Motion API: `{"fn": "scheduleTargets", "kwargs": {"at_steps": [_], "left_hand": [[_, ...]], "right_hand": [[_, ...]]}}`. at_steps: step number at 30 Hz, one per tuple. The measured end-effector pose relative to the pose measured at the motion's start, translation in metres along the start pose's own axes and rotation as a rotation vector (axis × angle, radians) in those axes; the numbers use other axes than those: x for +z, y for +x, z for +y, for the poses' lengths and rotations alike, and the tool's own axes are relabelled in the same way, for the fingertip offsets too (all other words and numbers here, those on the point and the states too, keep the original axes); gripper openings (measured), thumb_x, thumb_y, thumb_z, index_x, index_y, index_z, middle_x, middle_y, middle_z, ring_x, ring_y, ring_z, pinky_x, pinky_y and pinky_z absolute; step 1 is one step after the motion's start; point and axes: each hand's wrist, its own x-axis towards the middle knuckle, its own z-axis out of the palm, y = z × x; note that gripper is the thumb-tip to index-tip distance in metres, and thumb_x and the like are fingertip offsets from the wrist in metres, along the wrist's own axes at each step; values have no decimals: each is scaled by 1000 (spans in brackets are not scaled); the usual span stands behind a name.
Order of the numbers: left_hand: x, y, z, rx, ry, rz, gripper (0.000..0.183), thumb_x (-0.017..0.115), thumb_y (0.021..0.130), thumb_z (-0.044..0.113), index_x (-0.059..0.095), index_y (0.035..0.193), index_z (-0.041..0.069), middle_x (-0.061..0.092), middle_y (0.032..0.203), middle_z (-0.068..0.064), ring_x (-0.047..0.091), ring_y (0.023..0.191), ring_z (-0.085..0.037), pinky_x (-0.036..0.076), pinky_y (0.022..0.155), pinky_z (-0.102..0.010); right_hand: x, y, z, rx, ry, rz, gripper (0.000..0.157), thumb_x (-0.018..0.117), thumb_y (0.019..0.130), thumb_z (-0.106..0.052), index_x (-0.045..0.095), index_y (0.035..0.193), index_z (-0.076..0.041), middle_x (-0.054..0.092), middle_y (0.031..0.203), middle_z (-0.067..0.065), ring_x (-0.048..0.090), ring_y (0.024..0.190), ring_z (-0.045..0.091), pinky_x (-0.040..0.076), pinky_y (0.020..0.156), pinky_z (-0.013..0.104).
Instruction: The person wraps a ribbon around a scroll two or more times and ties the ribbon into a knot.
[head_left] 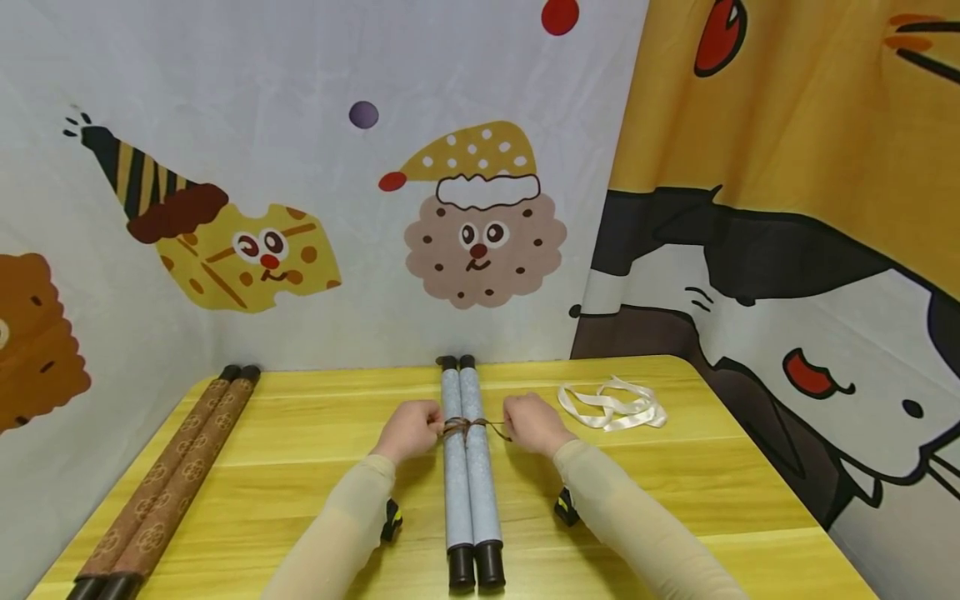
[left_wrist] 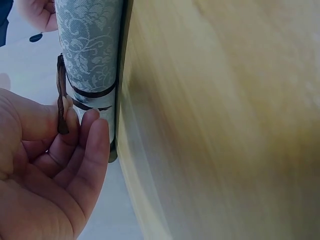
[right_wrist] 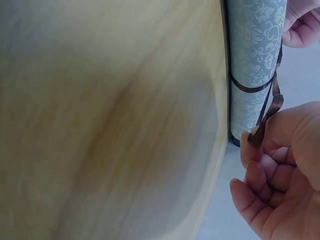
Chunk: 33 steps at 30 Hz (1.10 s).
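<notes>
Two pale blue scrolls [head_left: 470, 483] with dark end knobs lie side by side on the table, pointing away from me. A thin brown ribbon [head_left: 467, 427] goes round both near their middle, with a bow or loops on top. My left hand [head_left: 411, 429] pinches one part of the ribbon at the scrolls' left side; the left wrist view shows it between thumb and forefinger. On the right side, my right hand [head_left: 536, 423] pinches another part of the ribbon [right_wrist: 272, 107], drawn out from the scroll. The floral weave of the scroll [left_wrist: 92, 40] shows up close.
Two brown patterned scrolls [head_left: 168, 479] lie together along the table's left side. A loose white ribbon [head_left: 611, 404] lies in a heap at the back right. The wooden table [head_left: 660, 500] meets a printed cloth backdrop [head_left: 360, 333] at its far edge.
</notes>
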Motion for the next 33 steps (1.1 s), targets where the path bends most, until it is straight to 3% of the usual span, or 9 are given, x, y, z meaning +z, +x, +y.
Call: {"fn": "scheduleTargets", "kwargs": {"at_steps": [10, 17, 21, 26, 33], "left_hand": [[0, -1, -5, -2, -4, 2, 28, 59, 82, -10, 49, 66, 11, 41, 62, 1, 38, 60, -15, 33, 60, -32], [-5, -2, -3, -58, -3, 9, 21, 67, 91, 2, 59, 73, 10, 52, 68, 1, 45, 63, -16, 39, 60, -32], [-13, -4, -8, -118, -2, 14, 6, 67, 94, 9, 68, 89, 6, 64, 82, -2, 56, 73, -18, 49, 68, -38], [-23, -12, -12, -162, -28, 29, 24, 66, 96, 16, 68, 112, -2, 68, 100, -11, 64, 89, -26, 52, 81, -46], [-28, -23, -7, -134, -49, 3, 31, 67, 95, 19, 66, 113, -6, 68, 99, -12, 64, 90, -27, 52, 82, -46]], "right_hand": [[2, 0, -4, 20, 12, -15, 16, 65, 87, 1, 58, 80, -10, 58, 72, 1, 55, 71, 22, 49, 67, 37], [2, -1, 3, 28, 90, 39, 18, 64, 87, -1, 57, 76, -14, 54, 68, -5, 50, 63, 13, 46, 63, 33], [-5, -3, 9, 74, 150, 47, 11, 68, 91, -10, 62, 83, -14, 59, 79, -5, 56, 74, 14, 49, 67, 33], [-14, -5, 12, 128, 249, 66, 9, 69, 93, -13, 66, 98, -7, 64, 94, 4, 61, 86, 21, 51, 77, 40], [-17, -9, 13, 148, 346, 61, 17, 64, 96, -12, 67, 108, -1, 67, 99, 6, 63, 86, 19, 52, 78, 38]]}}
